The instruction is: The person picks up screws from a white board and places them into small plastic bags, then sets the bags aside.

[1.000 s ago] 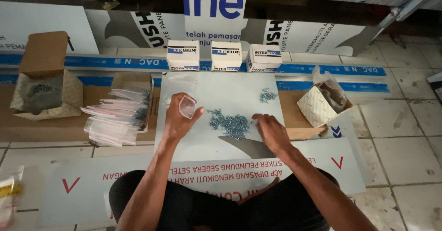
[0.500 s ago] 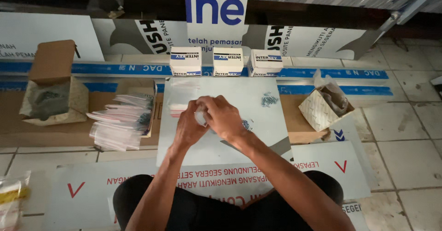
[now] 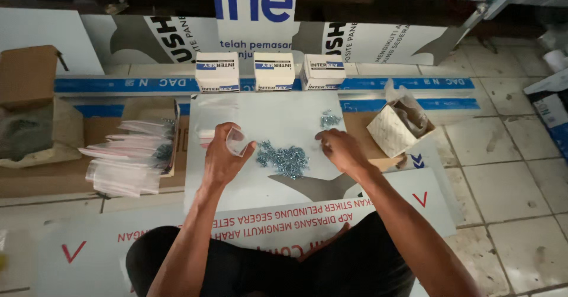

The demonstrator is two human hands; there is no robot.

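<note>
While my left hand [image 3: 222,158] pinched a small clear plastic bag [image 3: 237,141] between its fingers, mouth toward three o'clock, I judged it best to hold that mouth wide and steady just beside the screws. My right hand [image 3: 338,149] hovered, fingers curled together; whether they gripped anything I could not tell. The pile of small silvery screws [image 3: 283,158] lay loose on the pale surface [image 3: 278,110] between both hands, a smaller cluster [image 3: 329,119] at twelve o'clock from the right hand.
</note>
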